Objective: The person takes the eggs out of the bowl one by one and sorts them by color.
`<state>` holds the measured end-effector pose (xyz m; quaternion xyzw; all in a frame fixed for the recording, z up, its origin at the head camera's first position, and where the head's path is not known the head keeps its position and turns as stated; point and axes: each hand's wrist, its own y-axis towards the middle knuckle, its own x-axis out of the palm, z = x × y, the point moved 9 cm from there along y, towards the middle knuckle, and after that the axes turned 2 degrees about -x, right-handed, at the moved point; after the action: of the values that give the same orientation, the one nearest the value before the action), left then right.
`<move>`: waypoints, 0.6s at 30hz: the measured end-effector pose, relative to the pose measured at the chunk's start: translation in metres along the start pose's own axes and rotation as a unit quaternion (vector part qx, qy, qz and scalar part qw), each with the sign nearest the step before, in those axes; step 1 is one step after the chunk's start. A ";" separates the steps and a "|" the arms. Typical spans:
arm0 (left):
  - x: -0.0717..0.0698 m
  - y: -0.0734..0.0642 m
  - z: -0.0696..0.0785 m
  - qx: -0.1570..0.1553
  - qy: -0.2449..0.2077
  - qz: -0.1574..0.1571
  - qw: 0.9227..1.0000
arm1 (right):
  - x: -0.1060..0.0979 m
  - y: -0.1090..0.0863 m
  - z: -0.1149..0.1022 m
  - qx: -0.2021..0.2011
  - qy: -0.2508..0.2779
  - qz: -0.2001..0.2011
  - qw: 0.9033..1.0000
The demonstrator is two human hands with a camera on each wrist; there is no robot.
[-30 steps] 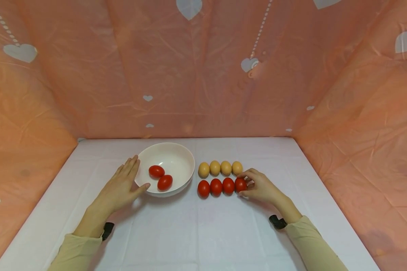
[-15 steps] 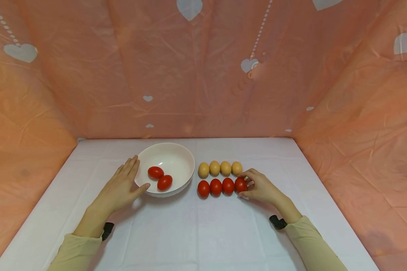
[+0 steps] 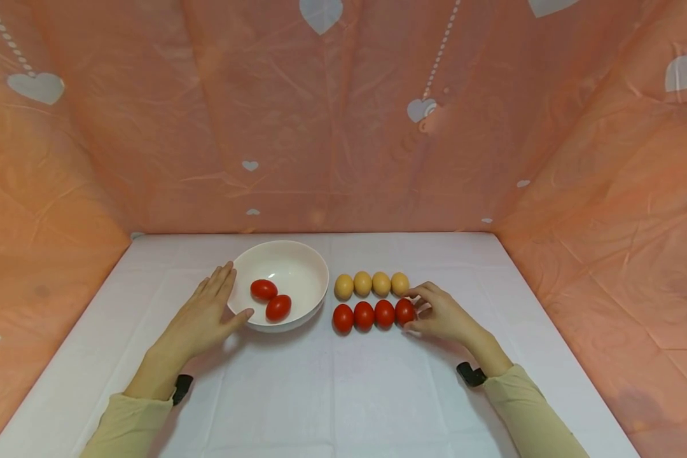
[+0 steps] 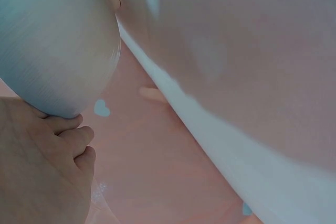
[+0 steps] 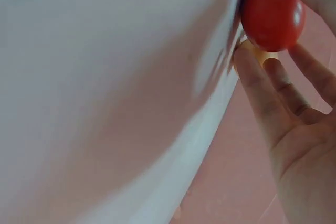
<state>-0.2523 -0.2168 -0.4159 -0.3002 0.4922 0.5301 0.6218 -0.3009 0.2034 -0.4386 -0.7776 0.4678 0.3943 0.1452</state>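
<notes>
My left hand [image 3: 208, 315] is spread against the left side of the white bowl [image 3: 303, 280], fingers straight along its outer wall. Two red egg-shaped tomatoes [image 3: 278, 308] lie inside the bowl. In the left wrist view, the fingertips [image 4: 73, 124] are at the underside of the bowl. On the table, my right hand [image 3: 441, 315] is at the right end of a row of red tomatoes. Its thumb and fingers stand loosely about the end tomato [image 3: 404, 312], tips at its edges. The right wrist view shows this tomato [image 5: 273, 14] close up.
Behind the red row stands a row of yellow-tan eggs [image 3: 381, 284], right of the bowl. More red tomatoes [image 3: 343, 318] stand left of the end one. A white cloth [image 3: 332, 394] covers the table; orange curtains [image 3: 332, 159] enclose the back and sides.
The right hand's finger and thumb have parted slightly and shifted a little right of the end tomato. The red row stands marginally further left. The left hand has stayed still.
</notes>
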 end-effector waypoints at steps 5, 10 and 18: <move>0.000 0.000 0.001 0.002 0.000 0.001 1.000 | -0.012 0.005 -0.011 -0.027 -0.023 0.020 0.999; 0.000 0.000 0.001 0.002 0.000 0.002 1.000 | -0.025 0.017 -0.030 -0.073 -0.038 0.050 0.995; 0.000 0.000 0.001 0.001 0.002 0.002 1.000 | -0.033 0.045 -0.067 -0.136 -0.027 0.068 0.988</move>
<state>-0.2523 -0.2156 -0.4151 -0.3000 0.4946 0.5302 0.6199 -0.3155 0.1602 -0.3639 -0.7458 0.4570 0.4841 0.0235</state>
